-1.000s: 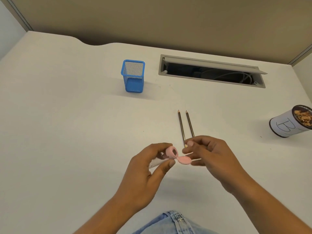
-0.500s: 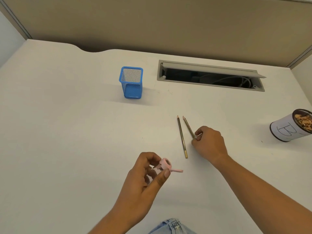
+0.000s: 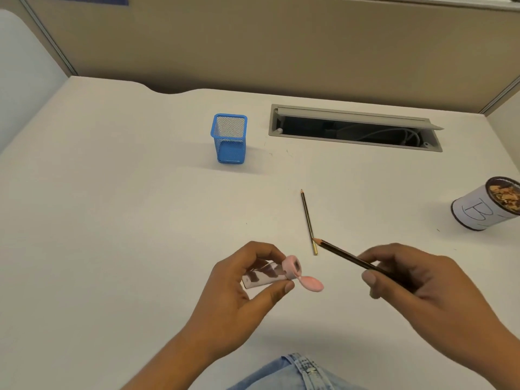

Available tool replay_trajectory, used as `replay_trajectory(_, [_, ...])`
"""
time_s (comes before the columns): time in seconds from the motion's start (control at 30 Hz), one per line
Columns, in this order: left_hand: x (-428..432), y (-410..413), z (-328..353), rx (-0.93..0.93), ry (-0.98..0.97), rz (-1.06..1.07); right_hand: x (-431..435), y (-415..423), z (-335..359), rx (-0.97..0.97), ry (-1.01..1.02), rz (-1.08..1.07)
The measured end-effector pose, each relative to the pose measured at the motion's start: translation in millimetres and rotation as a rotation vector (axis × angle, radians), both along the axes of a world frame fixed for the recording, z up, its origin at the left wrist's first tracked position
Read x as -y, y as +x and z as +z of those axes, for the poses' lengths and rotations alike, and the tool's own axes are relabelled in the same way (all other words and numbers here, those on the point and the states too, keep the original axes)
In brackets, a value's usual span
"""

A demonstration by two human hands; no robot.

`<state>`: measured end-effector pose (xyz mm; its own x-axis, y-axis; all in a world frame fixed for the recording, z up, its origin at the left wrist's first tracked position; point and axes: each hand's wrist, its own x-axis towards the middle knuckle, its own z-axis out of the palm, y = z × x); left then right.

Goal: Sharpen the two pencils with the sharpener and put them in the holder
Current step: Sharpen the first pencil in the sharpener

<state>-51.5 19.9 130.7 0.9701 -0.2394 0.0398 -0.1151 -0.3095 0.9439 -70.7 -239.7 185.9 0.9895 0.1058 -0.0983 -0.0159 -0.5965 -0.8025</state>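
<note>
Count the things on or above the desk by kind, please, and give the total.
Pencils: 2 (one in the right hand, one on the desk)
Sharpener: 1
Blue mesh holder: 1
White cup of shavings: 1
Total: 5

You have a white desk point(image 3: 112, 220) with an open cable tray point(image 3: 354, 128) at its back and a shavings-filled cup point(image 3: 484, 205) marked "B" at right.

The white desk point(image 3: 112, 220) carries a blue mesh holder point(image 3: 229, 139), upright near the back; one pencil point(image 3: 308, 220) lies flat mid-desk. A paper-wrapped cup point(image 3: 484, 205) of shavings stands at the right edge; a cable slot point(image 3: 354, 128) is set into the top.
</note>
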Motion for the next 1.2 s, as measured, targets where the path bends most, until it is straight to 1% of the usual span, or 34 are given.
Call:
replay_trajectory(0.07, [-0.4,-2.7,4.6,0.029,0.005,-0.004,0.8,-10.5,7.2,0.043,-0.047,0.024])
replay_trajectory(0.17, [-0.4,-8.3,11.8,0.067,0.007,-0.006,4.4,-20.4,12.2,0.163,-0.226,0.046])
replay_trajectory(0.23, [-1.1,-11.1,16.1,0.1,-0.001,-0.013,2.9,-24.0,17.6,0.2,-0.305,0.06])
replay_trajectory(0.37, [-3.5,-15.8,24.5,0.19,-0.007,-0.055,-2.1,-29.2,24.3,0.227,-0.344,0.091])
replay_trajectory(0.5, [-5.8,-17.6,30.6,0.225,0.046,-0.104,-6.4,-30.4,27.6,0.297,-0.397,0.136])
replay_trajectory(0.63, [-9.0,-21.2,36.4,0.174,0.117,-0.159,-8.0,-31.0,26.9,0.475,-0.409,0.153])
replay_trajectory(0.77, [-9.9,-22.3,43.9,0.002,0.03,-0.184,-8.3,-32.4,26.7,0.697,-0.45,0.162])
replay_trajectory(0.83, [-10.7,-23.2,48.2,-0.025,0.014,-0.228,-9.2,-34.2,27.0,0.776,-0.479,0.182])
replay_trajectory(0.93, [-10.0,-26.0,53.6,-0.035,-0.025,-0.235,-9.6,-35.0,30.2,0.828,-0.503,0.217])
replay_trajectory(1.0, [-9.7,-29.5,55.5,-0.043,-0.073,-0.215,-10.8,-34.1,34.3,0.775,-0.5,0.234])
replay_trajectory(1.1, [-14.3,-30.9,59.8,0.017,-0.068,-0.227,-16.6,-34.0,46.8,0.496,-0.381,0.192])
replay_trajectory(1.2, [-20.4,-26.9,64.3,0.172,-0.005,-0.287,-18.5,-34.8,48.1,0.246,-0.268,0.138])
